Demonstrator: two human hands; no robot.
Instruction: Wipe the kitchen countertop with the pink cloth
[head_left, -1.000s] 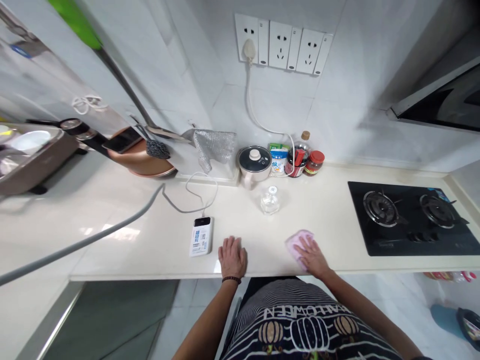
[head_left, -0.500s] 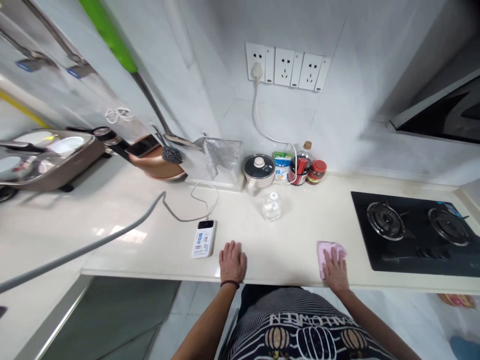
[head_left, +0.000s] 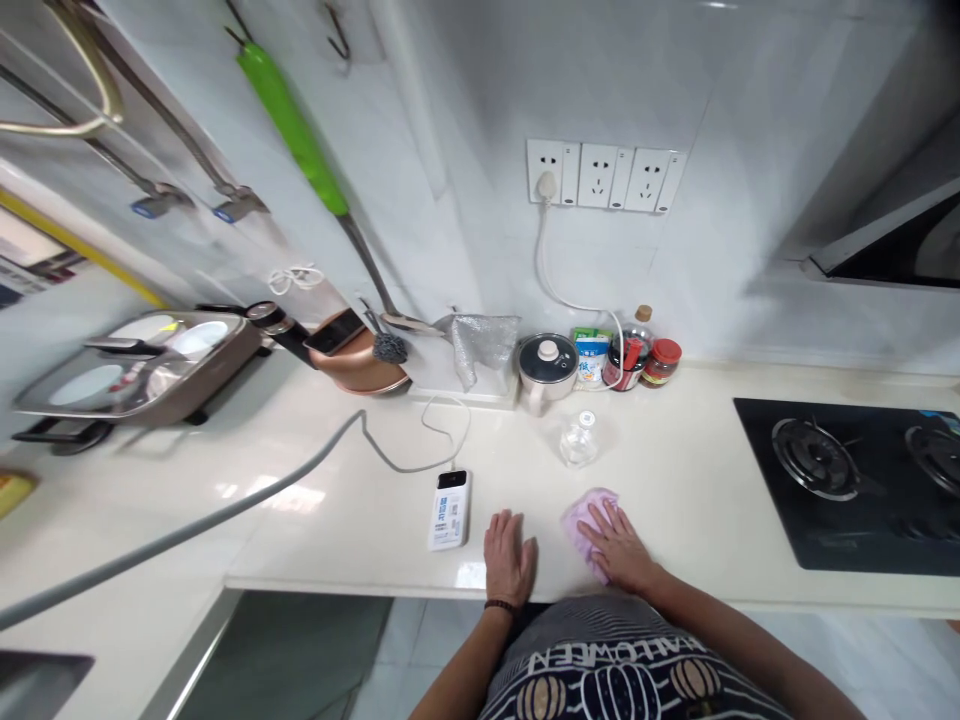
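My right hand [head_left: 620,545] lies flat with spread fingers on a crumpled pink cloth [head_left: 581,520], pressing it against the pale countertop. My left hand [head_left: 510,557] rests open near the counter's front edge, a dark beaded bracelet at its wrist, with nothing under it but the counter. Left of that hand lies a white power bank [head_left: 449,515] with a dark display and a cable plugged into its top. Beyond the cloth stands a small clear bottle [head_left: 579,440] with a white lid.
Against the wall stand a small lidded pot [head_left: 548,366], a seasoning packet [head_left: 592,358] and a red-lidded jar [head_left: 661,362]. A black gas stove [head_left: 862,540] is at the right. A grey cable [head_left: 225,510] crosses the left counter towards the power bank. An electric pan [head_left: 217,370] holds dishes.
My right hand has slid the pink cloth leftward across the counter, away from the stove and nearer my left hand. The view has turned somewhat left; my left hand stays beside the power bank.
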